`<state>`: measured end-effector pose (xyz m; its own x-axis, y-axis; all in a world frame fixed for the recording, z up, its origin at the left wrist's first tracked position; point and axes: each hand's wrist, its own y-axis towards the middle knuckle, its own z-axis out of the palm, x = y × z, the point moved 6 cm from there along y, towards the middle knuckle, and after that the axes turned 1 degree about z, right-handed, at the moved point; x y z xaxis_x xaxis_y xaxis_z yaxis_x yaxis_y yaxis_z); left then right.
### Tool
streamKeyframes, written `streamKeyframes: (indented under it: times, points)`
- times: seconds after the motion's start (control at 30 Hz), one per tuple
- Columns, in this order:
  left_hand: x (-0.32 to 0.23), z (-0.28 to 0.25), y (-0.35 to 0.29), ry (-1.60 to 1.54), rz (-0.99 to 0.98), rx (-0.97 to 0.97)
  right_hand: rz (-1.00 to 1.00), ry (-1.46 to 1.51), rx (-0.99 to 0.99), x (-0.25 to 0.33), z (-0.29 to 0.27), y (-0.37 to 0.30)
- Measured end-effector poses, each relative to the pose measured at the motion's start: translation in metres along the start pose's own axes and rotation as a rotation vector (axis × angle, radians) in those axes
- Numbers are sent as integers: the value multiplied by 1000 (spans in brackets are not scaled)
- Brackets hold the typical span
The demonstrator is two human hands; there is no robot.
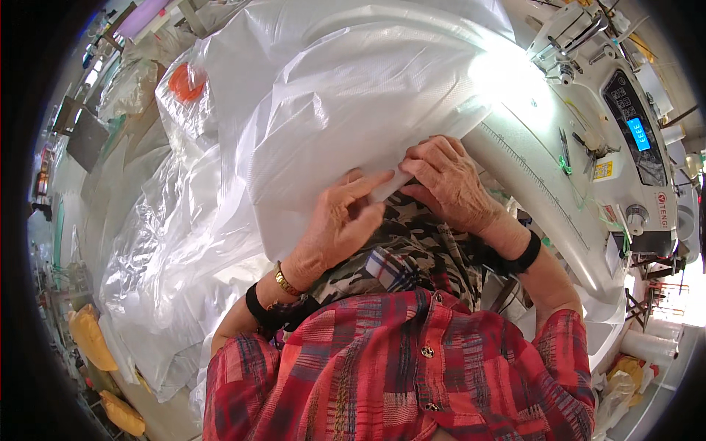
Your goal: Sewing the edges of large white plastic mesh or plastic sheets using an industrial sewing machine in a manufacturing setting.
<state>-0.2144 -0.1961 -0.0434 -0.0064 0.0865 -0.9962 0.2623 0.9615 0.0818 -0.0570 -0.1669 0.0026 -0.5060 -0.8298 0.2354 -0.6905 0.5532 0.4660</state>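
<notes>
A large sheet of thin, whitish, semi-translucent material (353, 88) spreads over the worktable, and its near edge hangs over my lap. The fingers of my right hand (452, 184) are pinched around that edge, where a narrow strip looks folded over. Just to the left, my left hand (340, 220) grips the same edge between thumb and bent fingers, its index finger reaching along the strip toward the right hand. The fingertips of the two hands are close together. Parts of the thumbs are hidden.
A sewing machine (625, 132) with a lit blue display stands at the right, its bright lamp shining on the sheet. Small scissors (565, 152) lie on its bed beside a ruler scale (529, 173). Crumpled clear plastic (169, 228) and an orange round thing (187, 83) are at the left.
</notes>
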Motion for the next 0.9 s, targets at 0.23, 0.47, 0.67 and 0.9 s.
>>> streamKeyframes:
  times: [0.23,0.47,0.67,0.9]
  points:
    - [-24,8,10,518,301,-95,30,-51,82,-32,-12,0]
    - [-47,3,19,673,382,-106,91,10,47,-69,-24,5]
    - [-45,-9,19,518,409,-132,223,87,67,-103,-42,6]
    - [-34,-14,26,442,328,-53,249,27,45,-132,-56,0]
